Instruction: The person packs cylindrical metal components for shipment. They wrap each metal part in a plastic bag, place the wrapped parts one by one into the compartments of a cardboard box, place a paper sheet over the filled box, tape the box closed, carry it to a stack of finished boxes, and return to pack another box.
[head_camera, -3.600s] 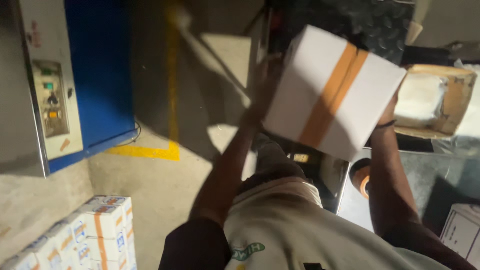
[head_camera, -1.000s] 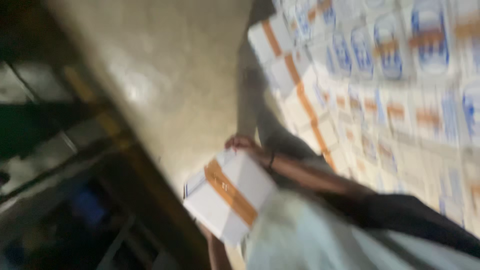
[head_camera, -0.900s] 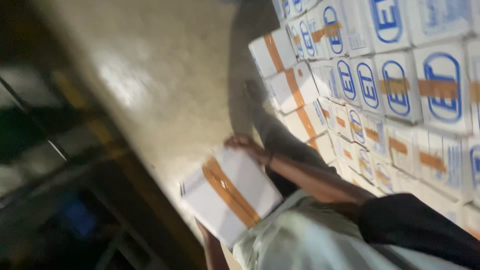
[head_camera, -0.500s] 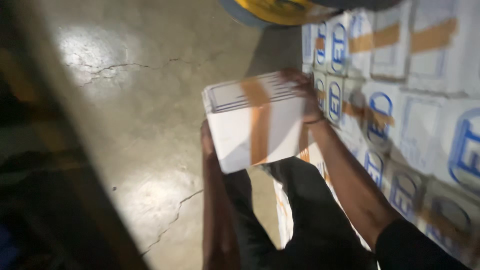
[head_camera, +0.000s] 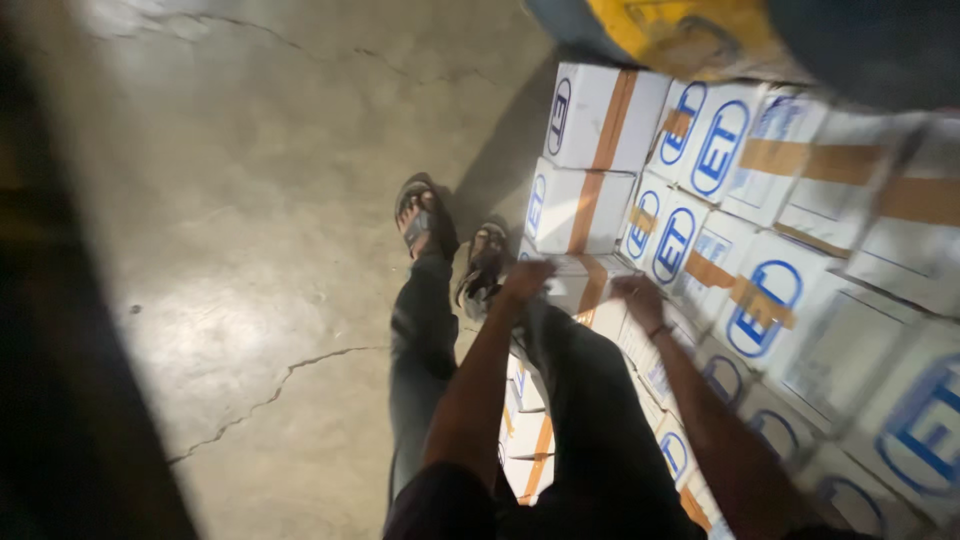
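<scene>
Box (head_camera: 585, 282), white, taped, between both hands; left fingers (head_camera: 527, 277) and right fingers (head_camera: 632, 292) grasping its sides.

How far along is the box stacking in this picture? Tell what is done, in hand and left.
Done: many taped white boxes already sit stacked in rows. In hand: the left hand and right hand grip one box at the stack's edge, above the concrete floor. Left: letting it go; no further loose boxes show.

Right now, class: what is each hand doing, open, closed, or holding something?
Left hand: fingers curled on the near edge of the white taped carton.
Right hand: gripping the same carton's far side.
</scene>
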